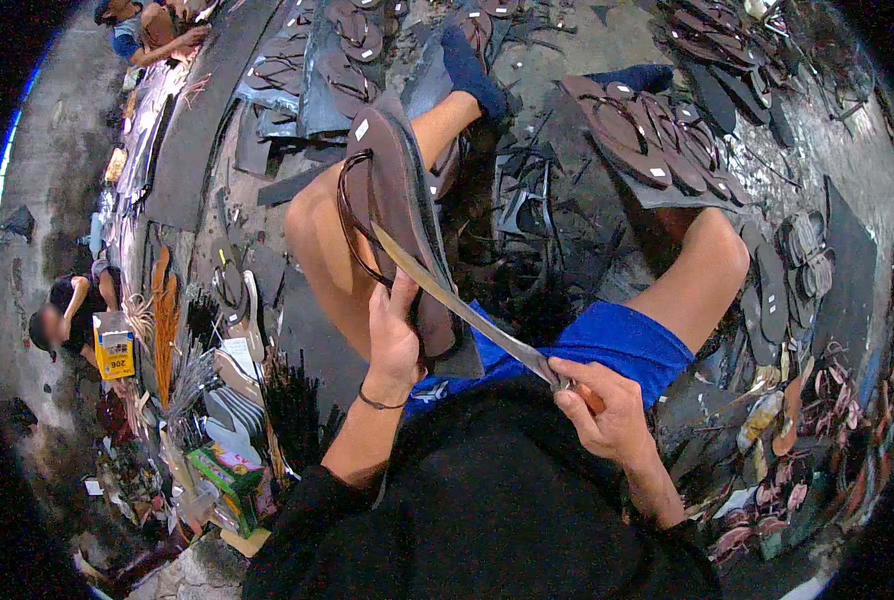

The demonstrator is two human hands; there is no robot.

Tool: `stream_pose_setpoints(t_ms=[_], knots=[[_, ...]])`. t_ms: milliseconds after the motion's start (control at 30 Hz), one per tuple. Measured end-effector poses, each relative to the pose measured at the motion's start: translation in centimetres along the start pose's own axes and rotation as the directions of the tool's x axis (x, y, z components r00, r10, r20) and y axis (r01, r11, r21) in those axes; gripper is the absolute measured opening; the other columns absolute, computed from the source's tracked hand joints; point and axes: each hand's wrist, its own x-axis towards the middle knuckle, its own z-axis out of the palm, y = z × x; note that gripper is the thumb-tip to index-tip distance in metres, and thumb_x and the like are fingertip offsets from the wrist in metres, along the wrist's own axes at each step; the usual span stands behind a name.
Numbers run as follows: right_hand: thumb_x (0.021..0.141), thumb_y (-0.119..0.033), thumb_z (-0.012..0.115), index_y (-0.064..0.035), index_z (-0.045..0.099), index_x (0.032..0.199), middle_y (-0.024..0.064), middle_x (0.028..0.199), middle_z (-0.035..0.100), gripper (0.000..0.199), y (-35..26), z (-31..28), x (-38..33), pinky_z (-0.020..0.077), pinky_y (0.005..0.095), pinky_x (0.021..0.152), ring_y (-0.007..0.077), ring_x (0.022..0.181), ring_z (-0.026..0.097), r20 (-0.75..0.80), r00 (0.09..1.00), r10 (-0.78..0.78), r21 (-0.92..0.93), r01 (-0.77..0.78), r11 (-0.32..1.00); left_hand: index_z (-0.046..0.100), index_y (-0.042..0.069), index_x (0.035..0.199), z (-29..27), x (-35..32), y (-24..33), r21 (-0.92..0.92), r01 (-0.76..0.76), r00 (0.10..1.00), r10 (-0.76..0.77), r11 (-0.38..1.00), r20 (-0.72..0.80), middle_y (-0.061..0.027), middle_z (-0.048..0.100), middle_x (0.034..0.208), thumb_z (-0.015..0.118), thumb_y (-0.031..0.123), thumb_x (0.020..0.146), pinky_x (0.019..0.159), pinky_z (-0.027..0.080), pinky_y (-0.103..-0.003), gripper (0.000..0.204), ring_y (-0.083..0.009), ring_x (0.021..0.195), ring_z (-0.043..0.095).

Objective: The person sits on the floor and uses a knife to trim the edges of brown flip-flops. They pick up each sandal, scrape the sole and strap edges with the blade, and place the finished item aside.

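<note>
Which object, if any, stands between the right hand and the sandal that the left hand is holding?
Only the knife, which the right hand itself grips: it points toward upper left, over the sandal in the left hand. Nothing else visible stands between.

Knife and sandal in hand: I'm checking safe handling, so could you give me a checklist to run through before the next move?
1. Knife held by its handle in the right hand: ok, fingers closed on it.
2. Sandal held by the left hand: ok, gripped along its lower part.
3. Left hand well clear of the blade: not ok, the thumb side is close to it.
4. Blade touching the sandal: cannot tell; it overlaps the sole in this view.
5. Blade's path clear of the lap: not ok in this view, it crosses the blue shorts; the height between them cannot be told.
</note>
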Motion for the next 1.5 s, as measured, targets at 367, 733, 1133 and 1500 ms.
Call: stream_pose_setpoints(t_ms=[367,733,1133,1500], knots=[[0.083,-0.018,0.07,-0.0109,0.064,0.118,0.0101,0.076,0.063,0.036,0.2,3.5,4.1,0.0502,0.0344,0.057,0.0244,0.062,0.06,-0.156,0.978,-0.137,-0.096,0.123,0.988,0.058,0.003,0.1,-0.3,-1.4,-1.1,0.108,0.107,0.993,-0.1,0.988,-0.068,-0.0051,0.062,0.087,0.052,0.037,0.097,0.068,0.048,-0.026,0.035,-0.0122,0.074,0.058],[0.083,-0.013,0.068,-0.0106,0.063,0.118,0.013,0.076,0.061,0.035,-1.2,5.7,14.4,0.0484,0.037,0.058,0.0293,0.065,0.061,-0.384,0.862,-0.331,-0.258,0.244,0.935,0.058,0.007,0.088,1.5,-1.7,-1.1,0.014,0.095,0.991,-0.093,0.995,-0.094,-0.0045,0.058,0.062,0.046,0.043,0.098,0.04,0.044,-0.025,0.039,-0.013,0.044,0.052],[0.085,-0.031,0.07,-0.0013,0.066,0.091,0.0004,0.068,0.058,0.031,-1.7,1.7,16.2,0.0434,0.0261,0.055,0.0069,0.062,0.051,0.058,0.998,0.022,0.244,-0.036,0.969,0.048,-0.001,0.124,-4.7,-2.7,-3.0,0.373,0.066,0.985,-0.12,0.925,0.123,-0.0077,0.058,0.117,0.066,0.009,0.087,0.095,0.044,-0.033,0.043,-0.0181,0.106,0.056],[0.077,-0.012,0.074,-0.0066,0.068,0.107,0.0089,0.08,0.065,0.032,1.4,2.9,3.4,0.0468,0.0314,0.059,0.0201,0.061,0.055,-0.278,0.926,-0.257,-0.058,0.25,0.966,0.053,0.002,0.118,-0.1,2.8,10.2,0.033,-0.117,0.99,0.114,0.993,0.079,-0.0076,0.065,0.104,0.063,0.016,0.092,0.079,0.055,-0.028,0.031,-0.0151,0.091,0.065]])
